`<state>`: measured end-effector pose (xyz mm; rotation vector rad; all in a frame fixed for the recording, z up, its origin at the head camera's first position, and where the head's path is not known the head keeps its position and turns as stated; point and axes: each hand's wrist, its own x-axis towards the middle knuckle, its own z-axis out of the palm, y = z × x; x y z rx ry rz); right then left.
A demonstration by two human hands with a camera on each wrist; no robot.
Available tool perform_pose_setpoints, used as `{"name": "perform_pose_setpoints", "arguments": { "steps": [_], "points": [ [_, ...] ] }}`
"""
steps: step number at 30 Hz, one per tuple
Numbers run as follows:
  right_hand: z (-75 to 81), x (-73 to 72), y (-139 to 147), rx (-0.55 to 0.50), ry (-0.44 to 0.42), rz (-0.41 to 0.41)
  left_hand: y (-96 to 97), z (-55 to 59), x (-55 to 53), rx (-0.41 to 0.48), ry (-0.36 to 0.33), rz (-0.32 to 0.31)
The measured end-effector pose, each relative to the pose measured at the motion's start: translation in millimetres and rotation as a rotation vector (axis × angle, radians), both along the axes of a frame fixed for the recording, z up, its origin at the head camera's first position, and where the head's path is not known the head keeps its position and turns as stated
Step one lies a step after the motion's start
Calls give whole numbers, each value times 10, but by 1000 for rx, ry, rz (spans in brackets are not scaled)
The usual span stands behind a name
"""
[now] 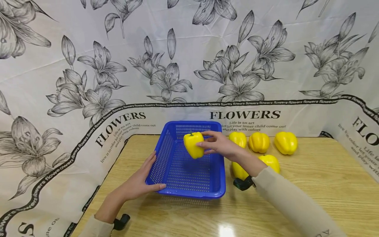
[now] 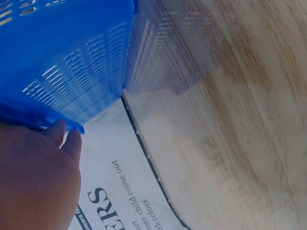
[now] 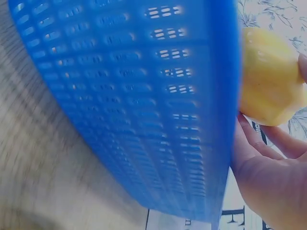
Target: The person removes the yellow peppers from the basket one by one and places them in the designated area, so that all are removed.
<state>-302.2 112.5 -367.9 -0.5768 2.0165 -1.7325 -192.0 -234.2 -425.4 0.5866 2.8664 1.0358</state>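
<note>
A yellow bell pepper (image 1: 193,146) with a green stem is held by my right hand (image 1: 217,144), thumb and fingers pinching its right side. It hangs above the inside of a blue plastic basket (image 1: 219,191) with slotted walls. In the right wrist view the pepper (image 3: 271,76) shows beyond the basket's rim (image 3: 225,96), and the right hand (image 3: 278,172) is partly cut off. My left hand (image 1: 142,181) holds the basket's near left corner, thumb on the front rim and fingers along the left rim. In the left wrist view those fingers (image 2: 72,143) lie at the rim.
Several more yellow peppers, among them one at the far right (image 1: 286,143), sit right of the basket, some partly behind my right forearm. The wooden table (image 1: 319,184) ends at a flower-printed cloth (image 1: 189,82) behind and at the left. Black wrist devices (image 1: 243,183) are worn on both wrists.
</note>
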Motion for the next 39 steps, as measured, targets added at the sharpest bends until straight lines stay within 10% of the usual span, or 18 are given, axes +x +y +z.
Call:
{"name": "perform_pose_setpoints", "arguments": {
  "steps": [39],
  "points": [
    [298,136,1360,314,65,-173,-40,-24,-28,-2,-3,2]
  ]
}}
